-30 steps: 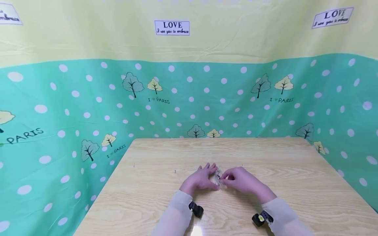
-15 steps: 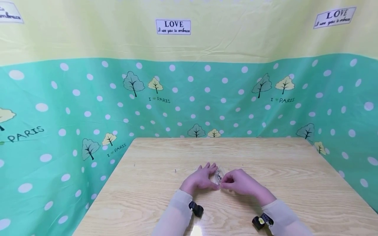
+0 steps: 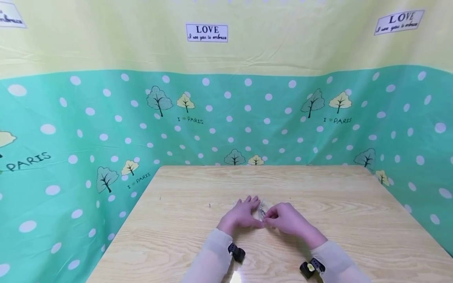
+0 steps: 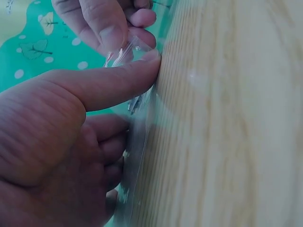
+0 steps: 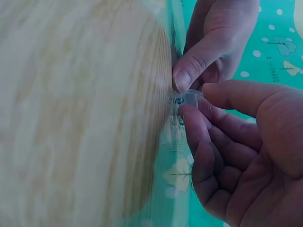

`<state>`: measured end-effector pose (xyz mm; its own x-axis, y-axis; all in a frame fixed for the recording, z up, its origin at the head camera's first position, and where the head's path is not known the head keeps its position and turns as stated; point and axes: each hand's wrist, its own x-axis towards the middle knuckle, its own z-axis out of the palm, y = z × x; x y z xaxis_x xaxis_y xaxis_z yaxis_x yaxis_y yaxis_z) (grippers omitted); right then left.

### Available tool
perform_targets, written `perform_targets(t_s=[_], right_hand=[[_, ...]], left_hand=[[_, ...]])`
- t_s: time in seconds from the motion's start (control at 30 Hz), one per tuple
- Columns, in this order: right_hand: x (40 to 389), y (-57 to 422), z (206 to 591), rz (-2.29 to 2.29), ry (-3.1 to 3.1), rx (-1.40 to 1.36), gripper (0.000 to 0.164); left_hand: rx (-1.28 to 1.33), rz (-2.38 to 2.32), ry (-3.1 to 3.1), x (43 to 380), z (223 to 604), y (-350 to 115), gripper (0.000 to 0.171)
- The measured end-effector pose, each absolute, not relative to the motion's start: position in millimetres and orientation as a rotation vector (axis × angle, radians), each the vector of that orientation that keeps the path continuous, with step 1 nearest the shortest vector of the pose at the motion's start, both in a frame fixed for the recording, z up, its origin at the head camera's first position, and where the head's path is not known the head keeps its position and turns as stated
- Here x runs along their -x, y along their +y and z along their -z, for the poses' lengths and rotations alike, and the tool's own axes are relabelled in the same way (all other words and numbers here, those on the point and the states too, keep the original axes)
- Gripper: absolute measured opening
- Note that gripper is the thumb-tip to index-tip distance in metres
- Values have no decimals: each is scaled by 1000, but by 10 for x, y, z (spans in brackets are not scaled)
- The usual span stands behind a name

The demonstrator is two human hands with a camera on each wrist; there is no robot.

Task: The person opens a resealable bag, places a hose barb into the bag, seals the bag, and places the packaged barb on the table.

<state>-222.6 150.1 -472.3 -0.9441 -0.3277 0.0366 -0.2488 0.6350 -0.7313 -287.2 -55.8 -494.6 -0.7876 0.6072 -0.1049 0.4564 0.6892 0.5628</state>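
A small clear plastic bag (image 3: pixel 262 210) with tiny dark metallic pieces inside lies on the wooden table between the two hands. My left hand (image 3: pixel 243 214) rests on the table at the bag's left side, fingers spread and thumb straight. In the left wrist view that thumb (image 4: pixel 125 78) presses on the near end of the bag (image 4: pixel 137 44). From the right, my right hand (image 3: pixel 288 220) pinches the bag's near edge between thumb and index finger. The right wrist view shows the bag's clear corner (image 5: pixel 191 98) at those fingertips. What the pieces are is too small to tell.
A tiny dark upright piece (image 3: pixel 209 205) stands on the table left of the hands. Another small thing (image 3: pixel 160 197) lies farther left, and a speck (image 3: pixel 290 198) sits beyond the right hand. A patterned curtain (image 3: pixel 247 118) hangs round the table (image 3: pixel 177 236).
My right hand has shifted slightly toward the near end of the bag, close to the left thumb. The left hand has stayed nearly still beside the bag.
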Motion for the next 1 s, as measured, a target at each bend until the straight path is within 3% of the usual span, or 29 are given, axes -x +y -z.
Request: perform_targets(t_s=[0.27, 0.5, 0.83, 1.0], right_hand=[[2233, 1493, 4738, 1161, 2836, 458, 3], [2254, 1535, 4710, 1102, 2908, 415, 6], [2291, 1607, 4692, 1084, 2926, 269, 9], [2299, 1631, 4682, 1075, 2947, 264, 10]], left_hand=[[-865, -752, 2689, 2960, 5158, -512, 99], [-857, -724, 2662, 2885, 5009, -513, 96], [-744, -749, 2636, 2781, 4674, -587, 77], [-680, -828, 2621, 2794, 4612, -645, 56]])
